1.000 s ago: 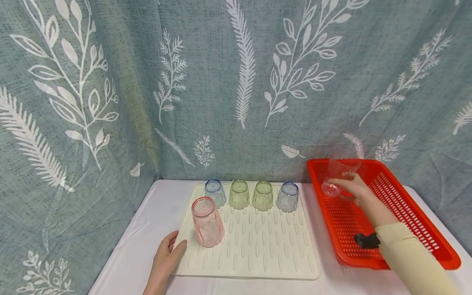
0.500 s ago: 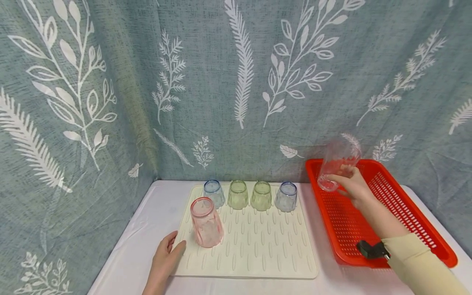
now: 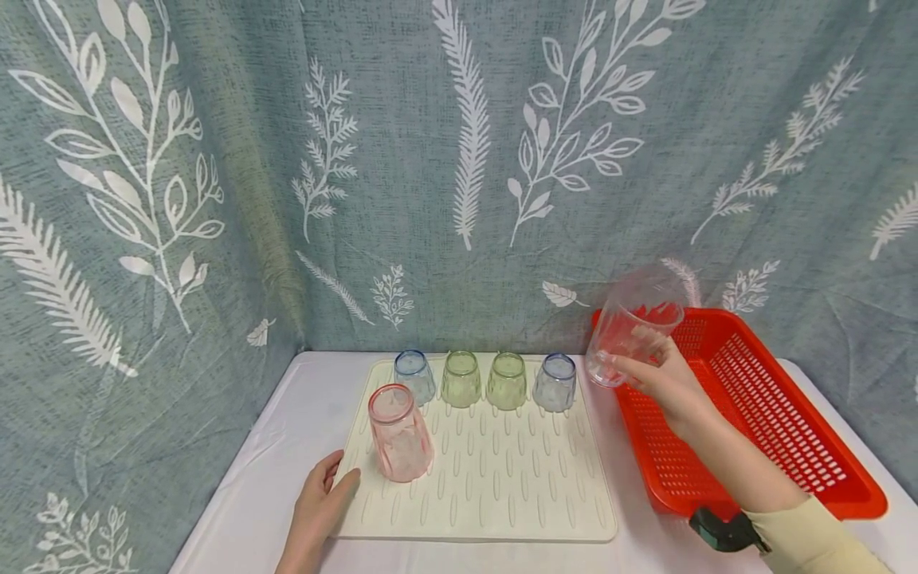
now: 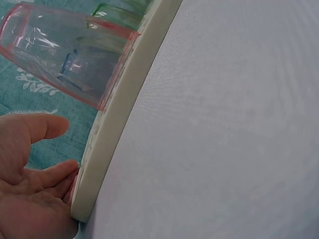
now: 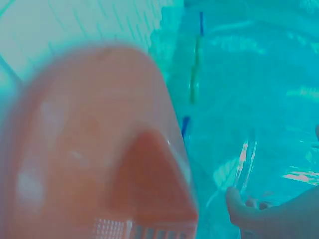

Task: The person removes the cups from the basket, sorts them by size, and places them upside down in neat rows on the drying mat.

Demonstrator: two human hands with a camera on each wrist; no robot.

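Note:
My right hand (image 3: 663, 375) holds a large clear glass (image 3: 631, 331) near its lower part, tilted, over the left rim of the red basket. In the right wrist view, that clear glass (image 5: 246, 164) shows only partly beside the thumb. My left hand (image 3: 323, 498) rests at the left edge of the cream drying mat (image 3: 495, 510); in the left wrist view its fingers (image 4: 57, 174) touch the mat's edge while the thumb stands apart. Close to that hand a pink glass (image 3: 402, 438) stands on the mat, narrow end up.
Along the mat's back edge stand a blue glass (image 3: 414, 379), two green glasses (image 3: 461, 381) and another blue glass (image 3: 555, 384). The red basket (image 3: 649, 478) stands right of the mat. A leaf-patterned curtain (image 3: 430, 159) hangs behind the white table (image 3: 244, 510).
My right hand has lifted the clear glass and carried it left, from inside the basket to above its left rim. The left hand stays at the mat's edge.

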